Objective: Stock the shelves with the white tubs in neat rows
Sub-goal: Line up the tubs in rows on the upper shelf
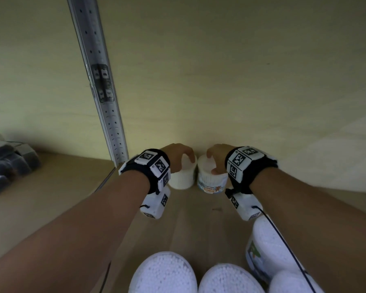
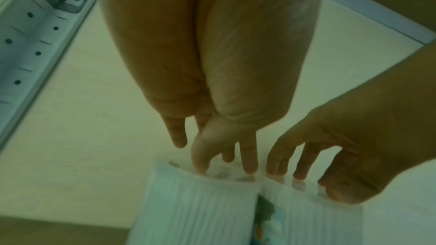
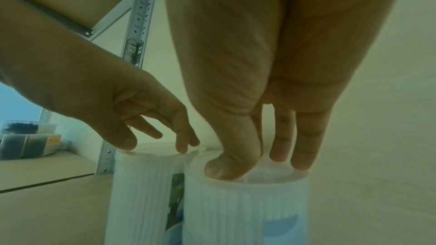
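Observation:
Two white tubs stand side by side at the back of the wooden shelf (image 1: 61, 199), close to the back wall. My left hand (image 1: 178, 155) reaches down over the left tub (image 1: 182, 179), fingertips and thumb resting on its lid. My right hand (image 1: 218, 155) does the same on the right tub (image 1: 212, 181), whose cotton-buds label faces me. In the left wrist view my left hand (image 2: 224, 157) touches the lid of the left tub (image 2: 195, 210). In the right wrist view the thumb and straight fingers of my right hand (image 3: 254, 163) rest on the right tub (image 3: 245, 210).
Several more white tubs (image 1: 163, 271) stand at the front of the shelf under my forearms. A perforated metal upright (image 1: 101, 85) rises left of the two tubs. Clear boxes with dark contents (image 1: 6, 163) lie on the neighbouring shelf at far left.

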`<state>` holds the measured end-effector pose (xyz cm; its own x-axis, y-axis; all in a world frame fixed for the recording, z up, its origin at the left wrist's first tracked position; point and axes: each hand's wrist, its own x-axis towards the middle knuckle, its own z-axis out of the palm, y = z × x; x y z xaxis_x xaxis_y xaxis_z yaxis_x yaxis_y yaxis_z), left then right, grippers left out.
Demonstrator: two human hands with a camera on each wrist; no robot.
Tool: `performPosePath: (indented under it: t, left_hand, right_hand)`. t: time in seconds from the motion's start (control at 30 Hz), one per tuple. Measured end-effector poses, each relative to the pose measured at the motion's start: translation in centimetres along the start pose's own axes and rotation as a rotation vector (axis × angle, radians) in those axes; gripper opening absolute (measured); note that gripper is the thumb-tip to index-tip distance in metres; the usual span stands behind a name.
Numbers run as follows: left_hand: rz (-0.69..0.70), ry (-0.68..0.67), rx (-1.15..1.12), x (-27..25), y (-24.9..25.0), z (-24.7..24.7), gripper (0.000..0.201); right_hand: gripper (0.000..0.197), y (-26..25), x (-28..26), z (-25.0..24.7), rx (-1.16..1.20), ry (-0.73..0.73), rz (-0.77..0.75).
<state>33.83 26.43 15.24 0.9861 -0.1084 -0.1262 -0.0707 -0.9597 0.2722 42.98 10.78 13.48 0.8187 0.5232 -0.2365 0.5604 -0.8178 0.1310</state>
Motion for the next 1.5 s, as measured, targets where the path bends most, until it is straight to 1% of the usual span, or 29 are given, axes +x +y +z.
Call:
performPosePath:
  t: [0.07, 0.17, 0.2, 0.3, 0.47, 0.53, 0.63, 0.7, 0.77, 0.83, 0.9, 0.97, 1.03, 1.13, 1.2, 1.33, 1.5]
  left_hand:
    - [-0.009, 0.022, -0.012, 0.1, 0.1, 0.2, 0.055]
    - [-0.110, 0.120, 0.024, 0.5, 0.2, 0.8, 0.041]
    - [-0.151, 0.140, 0.041, 0.7, 0.2, 0.9, 0.040]
    - [-0.225, 0.113, 0.083, 1.1, 0.2, 1.3, 0.051]
    - [-0.206, 0.109, 0.092, 1.3, 0.1, 1.6, 0.051]
    - [-0.189, 0.100, 0.073, 1.1, 0.1, 1.4, 0.050]
    - [-0.155, 0.076, 0.028, 0.9, 0.2, 1.1, 0.045]
    - [-0.125, 0.053, 0.002, 0.7, 0.1, 1.0, 0.044]
    - [-0.098, 0.021, -0.022, 0.5, 0.1, 0.8, 0.049]
    - [-0.085, 0.003, -0.065, 0.2, 0.1, 0.7, 0.054]
    - [-0.089, 0.041, -0.096, 0.1, 0.1, 0.8, 0.053]
    - [-0.107, 0.133, -0.079, 0.3, 0.0, 1.2, 0.048]
    - [-0.156, 0.198, -0.047, 0.5, -0.1, 1.5, 0.048]
    - [-0.229, 0.183, 0.034, 0.7, 0.0, 2.0, 0.056]
    - [-0.247, 0.179, 0.058, 0.8, 0.0, 2.2, 0.056]
    - [-0.236, 0.168, 0.056, 0.9, 0.1, 2.2, 0.052]
    - [-0.195, 0.118, 0.010, 0.9, -0.2, 2.0, 0.046]
  right_hand:
    - [0.073, 0.2, 0.1, 0.3, 0.009, 0.000, -0.001]
    - [0.071, 0.5, 0.1, 0.5, 0.013, -0.002, -0.005]
    - [0.070, 0.6, 0.2, 0.5, 0.011, 0.001, -0.014]
    - [0.068, 0.7, 0.4, 0.5, -0.002, 0.005, -0.024]
    - [0.065, 1.0, 1.2, 0.9, -0.009, 0.018, -0.020]
    - [0.069, 1.1, 1.5, 1.0, 0.002, 0.021, -0.021]
    - [0.080, 1.2, 2.0, 1.2, 0.022, 0.013, -0.012]
    - [0.078, 1.0, 2.1, 1.1, 0.022, 0.009, 0.003]
    - [0.071, 0.8, 2.1, 0.9, 0.003, 0.008, -0.005]
    - [0.074, 0.8, 2.2, 1.0, 0.000, 0.015, -0.016]
    - [0.070, 0.8, 2.2, 1.1, 0.000, 0.031, -0.010]
    - [0.062, 0.7, 2.0, 0.9, 0.004, 0.022, -0.003]
    - [0.061, 0.6, 1.6, 0.8, 0.030, 0.007, -0.003]
    - [0.061, 0.6, 1.6, 0.9, 0.060, 0.015, 0.012]
    - [0.059, 0.5, 1.4, 0.7, 0.062, 0.029, 0.013]
    - [0.062, 0.5, 1.3, 0.7, 0.040, 0.021, 0.009]
    - [0.061, 0.6, 1.2, 0.8, 0.052, 0.008, 0.011]
